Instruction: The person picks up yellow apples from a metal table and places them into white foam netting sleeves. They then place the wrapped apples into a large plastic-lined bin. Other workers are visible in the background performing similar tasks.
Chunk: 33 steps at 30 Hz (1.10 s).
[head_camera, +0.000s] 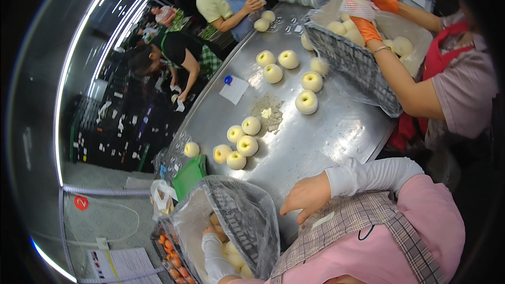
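My left hand (212,232) reaches into a plastic-lined crate (252,221) of pale yellow fruit (233,260), apples or pears. Its fingers lie against fruit there and are partly hidden, so a grip cannot be made out. Over the near edge of the metal table, in front of my plaid apron, my right hand (307,199) hangs with fingers apart and nothing visible in it. Beyond it, several fruits in white foam nets (247,145) stand grouped on the metal table (284,150). More netted fruits (306,102) stand farther off, near the other crate.
A co-worker's orange-gloved hands (365,27) hold netted fruit over a second lined crate (351,59). Another person (229,4) stands at the far end. A green plastic tray (189,177), a paper with a blue roll (234,88) and a crate of orange fruit (173,258) are nearby.
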Available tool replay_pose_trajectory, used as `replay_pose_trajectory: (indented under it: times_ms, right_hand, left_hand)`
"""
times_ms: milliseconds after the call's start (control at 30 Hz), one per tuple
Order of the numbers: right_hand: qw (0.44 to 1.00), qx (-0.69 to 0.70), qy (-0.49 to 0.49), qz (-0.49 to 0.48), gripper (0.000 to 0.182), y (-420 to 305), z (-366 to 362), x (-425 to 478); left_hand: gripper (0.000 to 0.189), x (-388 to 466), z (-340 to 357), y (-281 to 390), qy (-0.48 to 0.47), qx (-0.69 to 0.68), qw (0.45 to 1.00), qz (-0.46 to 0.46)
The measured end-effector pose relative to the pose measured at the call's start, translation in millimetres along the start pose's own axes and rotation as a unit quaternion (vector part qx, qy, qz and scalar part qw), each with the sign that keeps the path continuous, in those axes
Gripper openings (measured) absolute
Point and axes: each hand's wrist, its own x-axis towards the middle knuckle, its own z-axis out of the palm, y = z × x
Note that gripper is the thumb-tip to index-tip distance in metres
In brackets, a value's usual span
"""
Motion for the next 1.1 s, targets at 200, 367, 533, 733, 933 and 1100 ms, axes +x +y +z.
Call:
replay_pose_trajectory:
  times_ms: [200, 367, 533, 733, 933, 1100]
  right_hand:
    - [0.998, 0.03, -0.003, 0.061, 0.054, 3, 30, -10]
    - [0.996, 0.061, 0.025, 0.06, 0.052, 3, 61, -5]
    - [0.997, 0.062, 0.037, 0.037, 0.051, 2, 69, 3]
    - [0.997, 0.062, -0.009, 0.035, 0.055, -4, 69, 3]
    - [0.988, 0.116, 0.096, -0.024, 0.051, 4, 67, 7]
    - [0.928, 0.126, 0.349, -0.03, 0.071, 23, 30, 31]
  left_hand:
    - [0.072, 26, 23, -12, -0.002, 0.001, 1.0, -0.021]
    - [0.072, 57, 23, -16, 0.009, -0.006, 1.0, 0.002]
    - [0.073, 52, 23, -22, 0.019, -0.033, 0.999, 0.012]
    - [0.078, 67, -12, -49, 0.105, -0.094, 0.989, -0.041]
    - [0.068, 8, -98, -28, 0.3, -0.226, 0.923, 0.085]
    - [0.075, -51, -186, 137, 0.174, -0.44, 0.836, 0.279]
